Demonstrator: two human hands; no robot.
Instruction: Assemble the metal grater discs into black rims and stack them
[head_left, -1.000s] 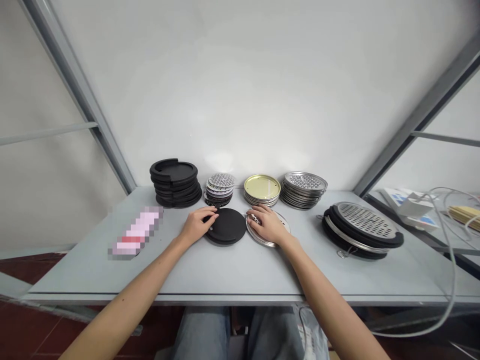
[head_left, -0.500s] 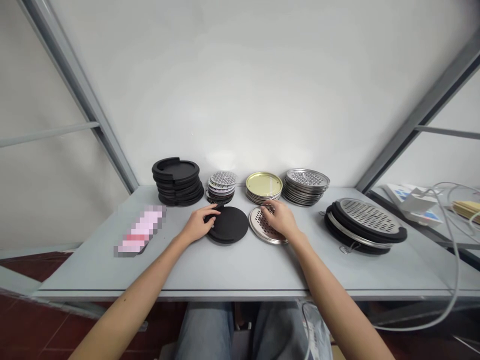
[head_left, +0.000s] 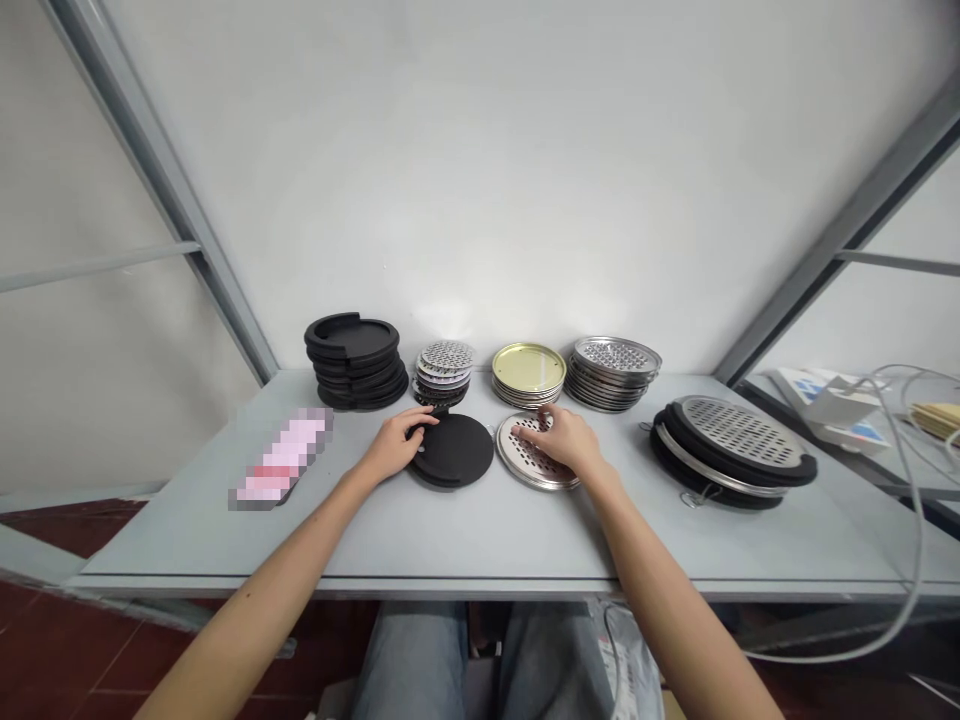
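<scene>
A flat black disc lies near the middle of the grey table, and my left hand grips its left edge with the fingertips. To its right is a round silver plate with slots. My right hand is over the right part of this plate, thumb and fingers apart, the fingertips at its surface. Behind the discs stand a stack of black rings, a small stack of patterned discs, a stack of gold-coloured lids and a stack of silver grater plates.
An assembled round piece with black rims and a wire clasp sits on the right of the table. A blurred pink object lies at the left. White cables and a white box are at the far right.
The thumb and fingers of my right hand have spread on the slotted plate. The black disc and my left hand have shifted very slightly left.
</scene>
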